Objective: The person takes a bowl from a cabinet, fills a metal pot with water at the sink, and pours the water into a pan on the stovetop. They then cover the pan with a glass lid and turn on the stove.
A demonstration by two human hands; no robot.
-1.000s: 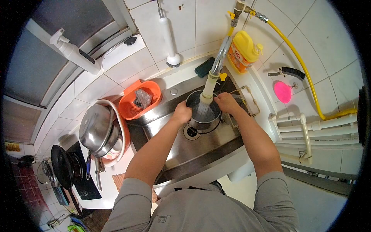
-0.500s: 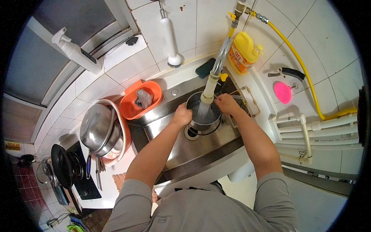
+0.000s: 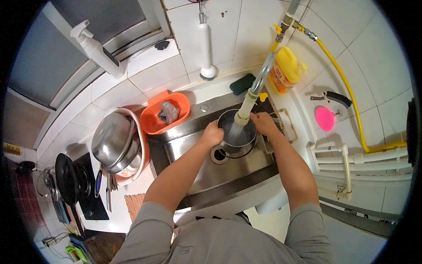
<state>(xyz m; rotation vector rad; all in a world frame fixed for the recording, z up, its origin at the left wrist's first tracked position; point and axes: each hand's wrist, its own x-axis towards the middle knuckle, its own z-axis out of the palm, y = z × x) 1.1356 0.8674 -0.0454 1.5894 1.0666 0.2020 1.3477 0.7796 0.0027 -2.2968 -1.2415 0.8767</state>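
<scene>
Two sides of the pot (image 3: 247,135), under the faucet (image 3: 245,109) and over the sink (image 3: 203,174), are pinched by the left hand (image 3: 213,133) and right hand (image 3: 263,123), so water (image 3: 236,131) could be spilled if the wet rim slips.

Both hands, left (image 3: 213,133) at nine o'clock and right (image 3: 263,123) at one, grip the pot (image 3: 238,138) under running water (image 3: 235,131)!

The 2 bare arms reach forward from short grey sleeves, angling inward, with the left hand (image 3: 214,133) curled at left and the right hand (image 3: 263,123) curled slightly farther away at right, both hands apart.
</scene>
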